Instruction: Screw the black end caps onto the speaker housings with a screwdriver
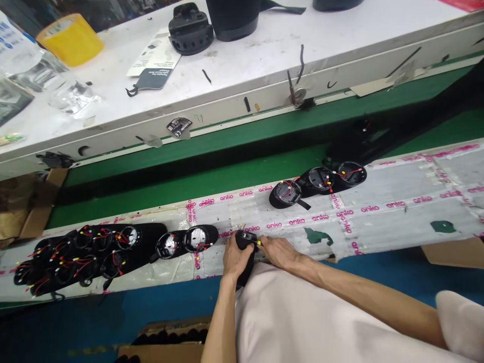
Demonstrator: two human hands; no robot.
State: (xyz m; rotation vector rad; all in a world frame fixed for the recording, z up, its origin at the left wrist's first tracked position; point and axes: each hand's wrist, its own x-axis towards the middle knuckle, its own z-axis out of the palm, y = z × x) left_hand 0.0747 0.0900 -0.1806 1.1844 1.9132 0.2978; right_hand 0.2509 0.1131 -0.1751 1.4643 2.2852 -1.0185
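A black fabric-covered cylindrical housing (pixel 247 240) leans against my body at the bench edge, its top end facing up with a few thin wires showing. My left hand (pixel 236 258) is wrapped round its side, the thumb pressed near the rim. Fingers pinched together, my right hand (pixel 279 252) is at the housing's right rim, on a wire with a small yellow connector (pixel 259 243). Just left stands an open-topped housing (pixel 199 238) with red wires, and another (pixel 167 245) beside it. The inside of the held housing is mostly hidden.
Several wired housings (pixel 75 259) cluster at the left of the taped bench (pixel 385 222); three more (pixel 286 193) stand right of centre. Behind, a white shelf (pixel 242 65) carries yellow tape (pixel 70 40), bottles and black parts. A cardboard box (pixel 162 352) sits below the bench.
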